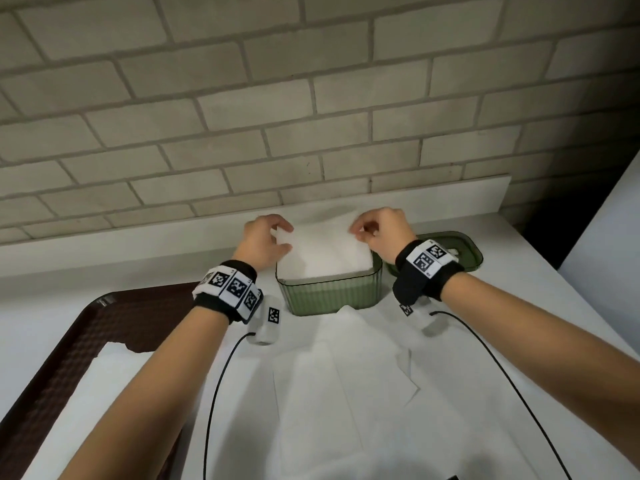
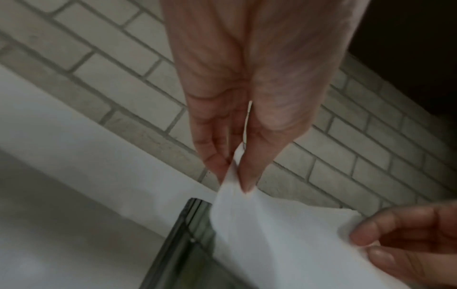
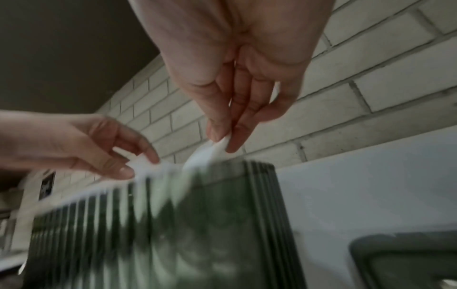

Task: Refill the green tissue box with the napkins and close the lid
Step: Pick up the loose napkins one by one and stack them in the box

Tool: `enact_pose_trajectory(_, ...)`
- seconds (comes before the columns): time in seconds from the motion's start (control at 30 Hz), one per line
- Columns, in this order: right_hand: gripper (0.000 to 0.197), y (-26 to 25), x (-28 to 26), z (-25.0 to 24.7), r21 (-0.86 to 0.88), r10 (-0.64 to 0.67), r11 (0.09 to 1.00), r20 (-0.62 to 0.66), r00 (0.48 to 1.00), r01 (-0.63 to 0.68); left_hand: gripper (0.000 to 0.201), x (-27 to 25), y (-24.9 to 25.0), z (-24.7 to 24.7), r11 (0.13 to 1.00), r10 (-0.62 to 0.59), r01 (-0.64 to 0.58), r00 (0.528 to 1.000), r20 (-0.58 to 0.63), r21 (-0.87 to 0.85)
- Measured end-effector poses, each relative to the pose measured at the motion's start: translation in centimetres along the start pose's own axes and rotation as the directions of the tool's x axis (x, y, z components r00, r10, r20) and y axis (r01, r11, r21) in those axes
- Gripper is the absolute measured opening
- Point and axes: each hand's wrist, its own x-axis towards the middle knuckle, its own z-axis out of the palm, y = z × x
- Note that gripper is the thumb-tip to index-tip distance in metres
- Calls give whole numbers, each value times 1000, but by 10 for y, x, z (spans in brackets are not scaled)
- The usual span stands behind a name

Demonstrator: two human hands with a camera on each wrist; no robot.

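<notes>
A ribbed green tissue box (image 1: 332,292) stands open on the white counter, filled to its rim with a stack of white napkins (image 1: 322,252). My left hand (image 1: 265,242) pinches the top napkin's far left corner (image 2: 235,176) between thumb and fingers. My right hand (image 1: 379,230) pinches its far right corner (image 3: 222,142). The napkin (image 2: 284,234) stretches between both hands over the box (image 3: 153,224). The green lid (image 1: 464,252) lies on the counter right of the box, partly hidden by my right wrist; it also shows in the right wrist view (image 3: 405,260).
More white napkins (image 1: 346,375) lie spread on the counter in front of the box. A dark brown tray (image 1: 79,341) holding white paper sits at the left. A brick wall (image 1: 311,98) rises just behind the counter. Cables (image 1: 214,393) trail from both wrist cameras.
</notes>
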Motion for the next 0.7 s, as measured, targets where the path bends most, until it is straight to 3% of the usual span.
enact_pose_trajectory(0.1, 20, 11, -7, 8, -184, 22, 983, 62, 998, -10, 33, 4, -3, 12, 992, 20, -40, 986, 164, 119)
enact_pose_trajectory(0.2, 20, 9, -13, 11, -443, -5, 893, 158, 987, 75, 45, 1, -3, 20, 968, 13, -88, 953, 304, 236)
enact_pose_trajectory(0.3, 13, 3, -14, 10, -556, -62, 820, 152, 986, 137, 42, -3, 4, 22, 850, 67, -184, 967, 245, 493)
enact_pose_trajectory(0.33, 18, 1, -13, 10, -561, -79, 812, 169, 983, 161, 35, -4, 8, 22, 820, 106, -216, 967, 230, 530)
enact_pose_trajectory(0.4, 35, -3, -12, 14, -557, -70, 805, 250, 966, 203, 23, -3, 14, 21, 814, 145, -292, 939, 311, 502)
enact_pose_trajectory(0.5, 68, -5, -13, 23, -561, 84, 809, 405, 910, 175, 29, -4, 18, 28, 838, -15, -282, 843, 537, 466)
enact_pose_trajectory(0.57, 80, -2, -14, 29, -566, 186, 811, 490, 852, 149, 35, -7, 17, 35, 833, -146, -222, 795, 589, 506)
enact_pose_trajectory(0.63, 85, -1, -13, 29, -559, 208, 816, 521, 828, 146, 39, -11, 18, 36, 847, -187, -171, 791, 583, 503)
enact_pose_trajectory(0.7, 87, -5, -15, 23, -535, 187, 834, 501, 845, 133, 36, -17, 21, 28, 873, -165, -143, 813, 558, 467)
